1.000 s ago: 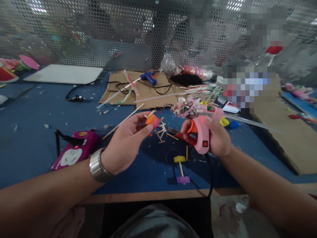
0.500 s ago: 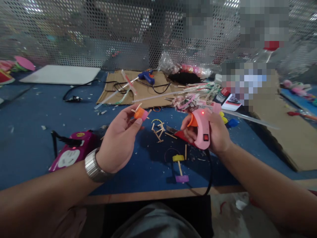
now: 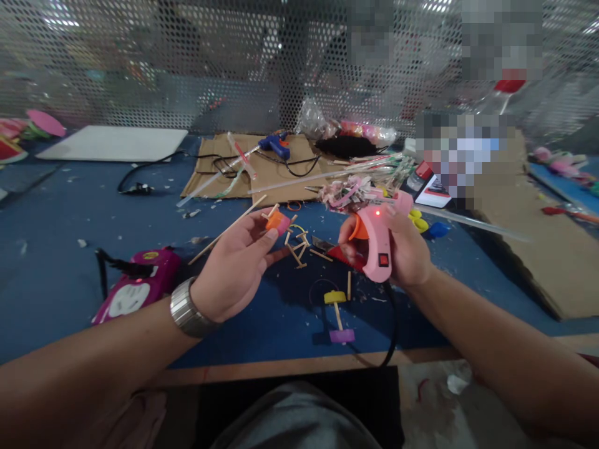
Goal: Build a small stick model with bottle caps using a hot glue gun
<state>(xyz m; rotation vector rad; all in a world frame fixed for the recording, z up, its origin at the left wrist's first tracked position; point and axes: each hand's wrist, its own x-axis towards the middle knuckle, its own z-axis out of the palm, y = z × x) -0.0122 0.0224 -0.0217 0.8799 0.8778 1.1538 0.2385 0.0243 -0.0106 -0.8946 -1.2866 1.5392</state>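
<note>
Between the thumb and fingers of my left hand (image 3: 234,268) is a small orange-and-pink piece (image 3: 277,222) with short wooden sticks poking out of it. My right hand (image 3: 407,249) is wrapped round a pink glue gun (image 3: 380,240) with an orange trigger and a lit red light. Its front end points away from me, over a heap of pinkish scraps (image 3: 346,192). Below the hands, short cut sticks (image 3: 297,254) lie loose beside a red-handled knife (image 3: 345,257). Nearer me, a stick joins a yellow disc (image 3: 334,297) and a purple disc (image 3: 342,336).
A magenta box (image 3: 135,284) with a black plug sits at left. Behind lie a blue glue gun (image 3: 275,146) on cardboard (image 3: 299,178) and a white board (image 3: 115,143). More cardboard (image 3: 528,249) is at right. The black cord (image 3: 393,330) hangs near the table edge.
My left hand has moved right and slightly down with the orange-and-pink piece, closer to the glue gun. A long thin stick now shows behind that hand. My right hand has barely shifted.
</note>
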